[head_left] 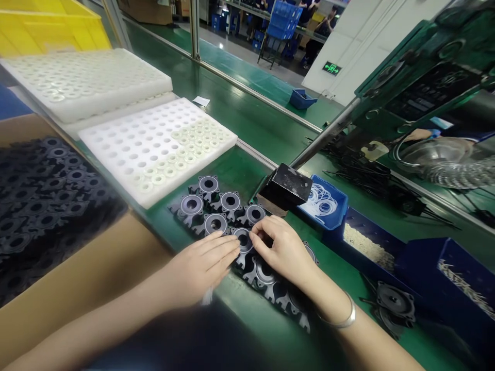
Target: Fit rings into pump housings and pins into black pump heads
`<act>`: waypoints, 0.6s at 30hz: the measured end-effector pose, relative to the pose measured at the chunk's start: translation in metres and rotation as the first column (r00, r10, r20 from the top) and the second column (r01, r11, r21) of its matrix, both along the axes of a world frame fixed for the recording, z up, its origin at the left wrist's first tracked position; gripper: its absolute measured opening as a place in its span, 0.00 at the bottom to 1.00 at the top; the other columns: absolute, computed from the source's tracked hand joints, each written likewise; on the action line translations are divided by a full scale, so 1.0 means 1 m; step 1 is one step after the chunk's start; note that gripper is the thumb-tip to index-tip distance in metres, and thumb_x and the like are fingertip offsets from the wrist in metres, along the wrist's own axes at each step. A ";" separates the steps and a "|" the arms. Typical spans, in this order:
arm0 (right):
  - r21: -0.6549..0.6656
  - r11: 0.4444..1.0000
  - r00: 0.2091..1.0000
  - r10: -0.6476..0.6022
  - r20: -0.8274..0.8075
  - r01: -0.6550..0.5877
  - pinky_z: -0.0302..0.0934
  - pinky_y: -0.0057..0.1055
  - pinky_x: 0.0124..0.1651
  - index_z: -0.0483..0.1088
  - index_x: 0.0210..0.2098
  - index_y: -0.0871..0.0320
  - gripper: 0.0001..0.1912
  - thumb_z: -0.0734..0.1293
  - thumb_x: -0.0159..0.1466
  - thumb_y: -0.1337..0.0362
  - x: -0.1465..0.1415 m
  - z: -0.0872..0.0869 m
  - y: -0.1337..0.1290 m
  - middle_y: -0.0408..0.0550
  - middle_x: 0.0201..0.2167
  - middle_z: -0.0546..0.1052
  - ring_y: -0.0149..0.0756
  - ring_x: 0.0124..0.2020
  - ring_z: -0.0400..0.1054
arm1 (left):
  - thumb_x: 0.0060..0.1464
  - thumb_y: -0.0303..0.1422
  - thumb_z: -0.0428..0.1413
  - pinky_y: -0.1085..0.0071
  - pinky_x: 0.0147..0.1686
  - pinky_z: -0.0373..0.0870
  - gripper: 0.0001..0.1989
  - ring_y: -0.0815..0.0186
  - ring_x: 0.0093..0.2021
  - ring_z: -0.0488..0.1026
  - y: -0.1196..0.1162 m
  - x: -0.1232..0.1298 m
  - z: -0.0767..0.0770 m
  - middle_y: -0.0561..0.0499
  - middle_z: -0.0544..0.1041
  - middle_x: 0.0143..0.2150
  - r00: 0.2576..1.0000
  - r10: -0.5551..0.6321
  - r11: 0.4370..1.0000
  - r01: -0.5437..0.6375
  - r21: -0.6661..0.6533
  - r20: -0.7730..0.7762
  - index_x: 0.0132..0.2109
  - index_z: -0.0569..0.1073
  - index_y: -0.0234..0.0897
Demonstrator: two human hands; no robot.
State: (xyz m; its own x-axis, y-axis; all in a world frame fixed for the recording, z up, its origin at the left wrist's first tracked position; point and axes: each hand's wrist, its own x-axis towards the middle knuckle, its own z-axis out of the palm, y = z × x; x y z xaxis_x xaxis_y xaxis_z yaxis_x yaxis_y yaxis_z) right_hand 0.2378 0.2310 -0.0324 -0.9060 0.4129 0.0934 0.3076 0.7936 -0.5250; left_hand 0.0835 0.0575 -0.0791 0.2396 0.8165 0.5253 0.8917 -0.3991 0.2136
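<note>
Several black plastic housings (215,223) with round ring openings lie in rows on the green bench. My left hand (193,268) reaches over them from the left, fingers stretched out together, the tips at the near rim of one middle housing (243,240). At that rim's right side, my right hand (284,247) has thumb and index finger curled together in a pinch. Whatever sits between those fingertips is too small or hidden to make out. A pale, blurred scrap (208,296) shows below my left palm. My forearms and right hand cover some of the housings.
White foam trays (127,154) with pale rings stand at left, beside a carton (127,247) of black housings. A black block (290,183) under a green machine (421,87) stands behind. Blue bins (332,206) hold white loops and small parts. Loose black parts (394,304) lie right.
</note>
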 end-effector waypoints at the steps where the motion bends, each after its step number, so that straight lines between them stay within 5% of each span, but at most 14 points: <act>1: 0.022 1.000 1.000 0.007 0.004 -0.007 0.60 0.38 0.42 0.68 0.31 0.56 0.07 0.66 0.66 0.69 0.000 -0.001 0.000 0.44 0.28 0.72 0.38 0.33 0.65 | 0.64 0.23 0.51 0.50 0.61 0.70 0.17 0.53 0.59 0.71 0.000 0.001 0.000 0.36 0.76 0.57 1.000 0.011 1.000 -0.011 0.003 -0.011 0.58 0.70 0.21; 5: 0.098 0.995 0.999 0.021 -0.043 -0.016 0.62 0.41 0.46 0.68 0.40 0.58 0.02 0.65 0.68 0.67 0.005 -0.002 0.000 0.49 0.35 0.74 0.41 0.38 0.67 | 0.63 0.22 0.51 0.50 0.61 0.71 0.17 0.53 0.58 0.72 0.002 0.001 0.000 0.36 0.76 0.56 0.999 0.022 1.000 -0.022 0.008 -0.041 0.57 0.71 0.20; 9: 0.127 0.977 0.980 0.184 -0.074 -0.174 0.60 0.44 0.57 0.60 0.60 0.59 0.20 0.61 0.70 0.70 0.011 -0.001 -0.002 0.54 0.50 0.74 0.43 0.53 0.64 | 0.63 0.22 0.51 0.50 0.62 0.69 0.17 0.53 0.61 0.71 0.003 -0.002 0.001 0.37 0.75 0.58 0.998 -0.004 1.000 0.003 -0.007 -0.065 0.58 0.71 0.22; 12: 0.164 0.952 0.965 0.262 -0.002 -0.258 0.58 0.46 0.59 0.60 0.62 0.58 0.21 0.58 0.70 0.72 0.015 -0.001 -0.003 0.55 0.54 0.73 0.43 0.57 0.63 | 0.63 0.22 0.51 0.49 0.63 0.68 0.18 0.52 0.61 0.70 0.003 -0.003 0.004 0.37 0.74 0.59 0.996 -0.011 0.999 0.008 -0.040 -0.092 0.59 0.70 0.23; 18: 0.246 0.946 0.976 0.215 0.021 -0.213 0.60 0.46 0.56 0.62 0.61 0.58 0.20 0.59 0.71 0.70 0.030 -0.002 0.001 0.56 0.50 0.75 0.45 0.54 0.65 | 0.64 0.24 0.48 0.50 0.66 0.63 0.21 0.52 0.65 0.66 0.002 0.001 0.009 0.37 0.70 0.63 0.988 -0.016 0.987 -0.009 -0.163 -0.153 0.63 0.66 0.26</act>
